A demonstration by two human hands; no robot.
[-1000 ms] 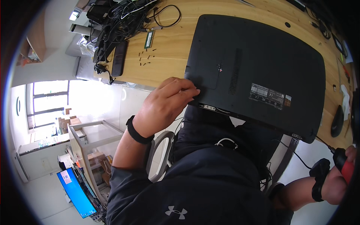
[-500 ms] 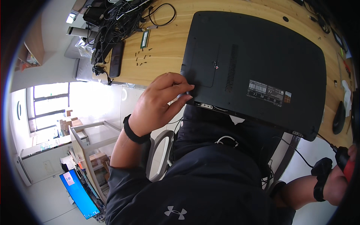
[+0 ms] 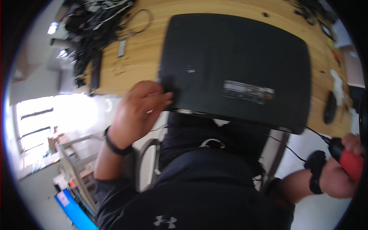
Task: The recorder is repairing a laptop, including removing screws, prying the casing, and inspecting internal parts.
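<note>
A black laptop (image 3: 249, 53) lies upside down at the near edge of the wooden table, its underside up and its near edge overhanging my lap. My left hand (image 3: 134, 109) is closed at its near left corner, fingertips and thumb pressed together there. At the far right of the view, my right hand (image 3: 352, 145) grips a screwdriver (image 3: 350, 166) with a red and black handle. Its thin shaft points at the laptop's near right corner; whether the tip touches is too blurred to tell. Part of this hand lies beyond the picture's edge.
Left of the laptop lie a memory module (image 3: 122, 48) and several small screws (image 3: 120, 69). A dark phone-like slab (image 3: 96, 71) and tangled cables (image 3: 92, 34) sit farther left. On the right are a black oblong object (image 3: 329, 107) and a white crumpled piece (image 3: 337, 86).
The whole view has shifted, so everything sits farther left, and the picture is blurred. My left hand stays at the laptop's corner; more of the screwdriver's red handle shows.
</note>
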